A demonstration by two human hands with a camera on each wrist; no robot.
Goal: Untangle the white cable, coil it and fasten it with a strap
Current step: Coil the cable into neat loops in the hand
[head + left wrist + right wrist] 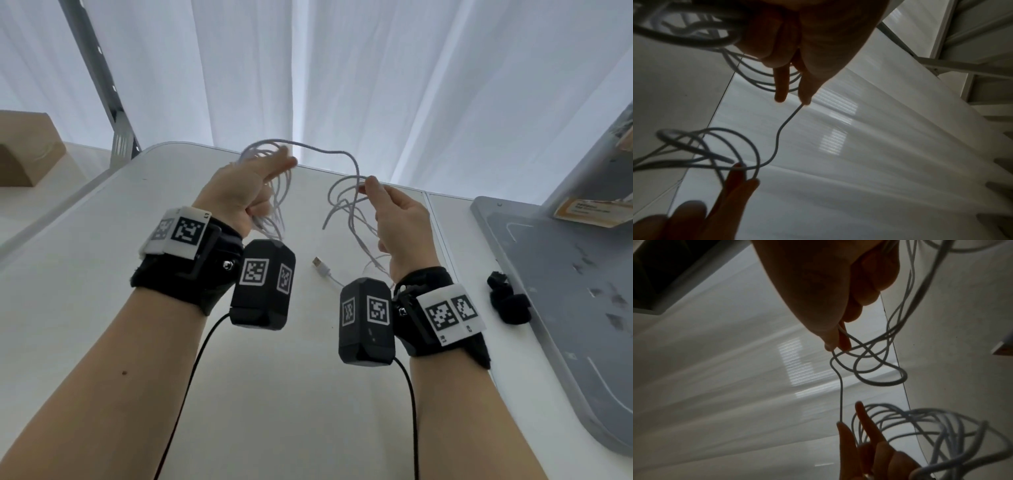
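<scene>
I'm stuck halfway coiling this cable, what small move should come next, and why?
Probably lay the next loop: bring the right hand, which pinches the cable, across to the left hand, which already holds several loops. A slack stretch hangs between them, tangled strands dangle below, and the plug lies on the table.

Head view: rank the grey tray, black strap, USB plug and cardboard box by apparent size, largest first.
1. grey tray, cut off at the frame edge.
2. cardboard box, also cut off, and farther away.
3. black strap.
4. USB plug.
</scene>
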